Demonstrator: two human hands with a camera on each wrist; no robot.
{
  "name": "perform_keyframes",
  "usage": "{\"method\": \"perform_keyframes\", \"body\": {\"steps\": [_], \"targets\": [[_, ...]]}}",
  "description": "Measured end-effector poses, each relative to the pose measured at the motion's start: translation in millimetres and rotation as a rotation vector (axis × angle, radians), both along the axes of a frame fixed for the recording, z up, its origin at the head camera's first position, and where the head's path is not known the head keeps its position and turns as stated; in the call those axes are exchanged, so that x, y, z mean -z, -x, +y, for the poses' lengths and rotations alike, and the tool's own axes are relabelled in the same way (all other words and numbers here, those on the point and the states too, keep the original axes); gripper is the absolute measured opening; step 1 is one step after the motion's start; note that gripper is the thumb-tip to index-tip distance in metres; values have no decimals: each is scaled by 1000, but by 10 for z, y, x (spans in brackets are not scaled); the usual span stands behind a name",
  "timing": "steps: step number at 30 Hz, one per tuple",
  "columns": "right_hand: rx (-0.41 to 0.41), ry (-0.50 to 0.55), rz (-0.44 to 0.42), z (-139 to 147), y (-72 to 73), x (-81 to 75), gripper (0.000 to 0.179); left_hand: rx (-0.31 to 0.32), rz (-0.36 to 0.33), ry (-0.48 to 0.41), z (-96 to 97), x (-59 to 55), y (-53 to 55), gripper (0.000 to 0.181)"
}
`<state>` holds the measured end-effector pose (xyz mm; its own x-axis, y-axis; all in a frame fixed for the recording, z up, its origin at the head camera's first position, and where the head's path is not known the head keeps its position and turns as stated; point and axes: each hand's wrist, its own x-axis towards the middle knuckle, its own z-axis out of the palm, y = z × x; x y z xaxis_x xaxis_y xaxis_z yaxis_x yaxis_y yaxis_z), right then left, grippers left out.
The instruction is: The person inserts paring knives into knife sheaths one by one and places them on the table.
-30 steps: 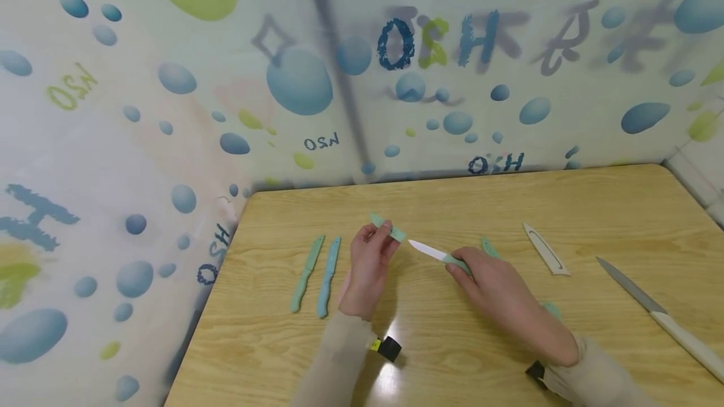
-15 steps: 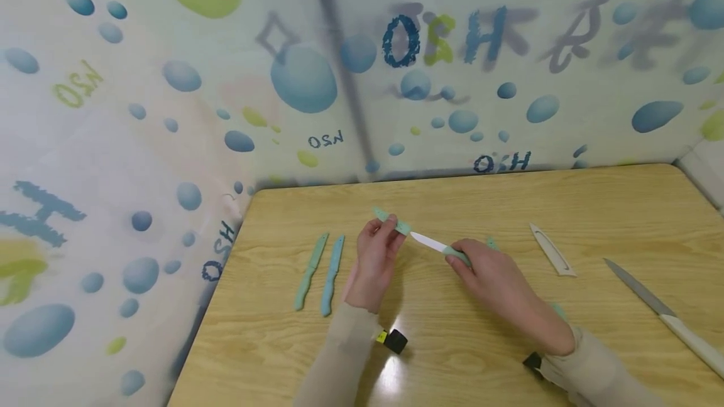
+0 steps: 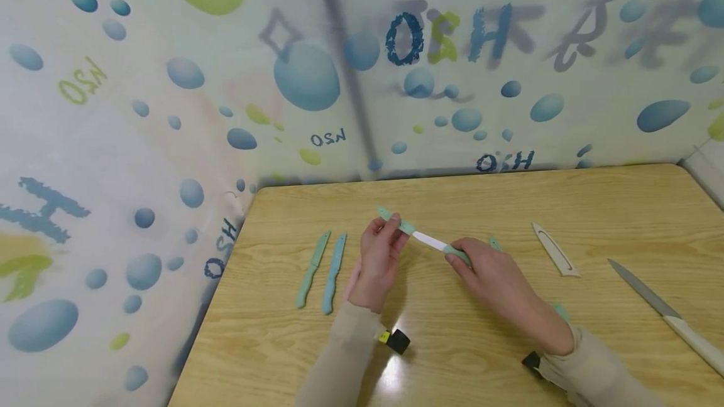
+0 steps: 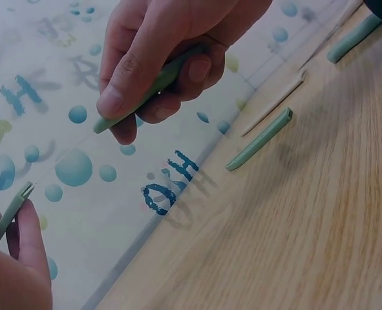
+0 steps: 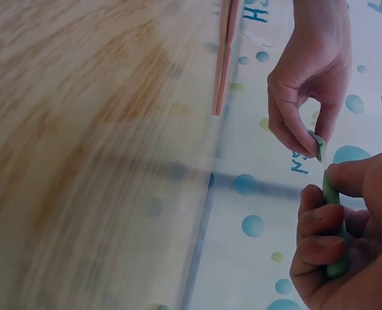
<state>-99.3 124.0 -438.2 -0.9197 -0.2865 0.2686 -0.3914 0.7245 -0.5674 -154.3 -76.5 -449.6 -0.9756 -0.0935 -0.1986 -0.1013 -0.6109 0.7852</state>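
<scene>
Head view: left hand [image 3: 379,262] pinches the green sheath [image 3: 406,227], right hand [image 3: 498,275] curls round the knife handle [image 3: 457,254], seemingly for alignment.

The head view is bright, with glare on the near tabletop [image 3: 458,338]; both wrist views look dimmer.

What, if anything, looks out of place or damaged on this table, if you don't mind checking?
Mildly odd: the white-handled knife at the right, whose blade lies bare, apart from the white sheath, while the green knife and blue knife at the left look sheathed. I see no spill or damage.
</scene>
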Motion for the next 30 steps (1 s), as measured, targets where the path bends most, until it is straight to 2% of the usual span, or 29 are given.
{"method": "perform_keyframes", "body": {"steps": [30], "targets": [[5, 8, 23, -20, 15, 8, 17, -13, -21, 23, 23, -28, -48, 10]]}}
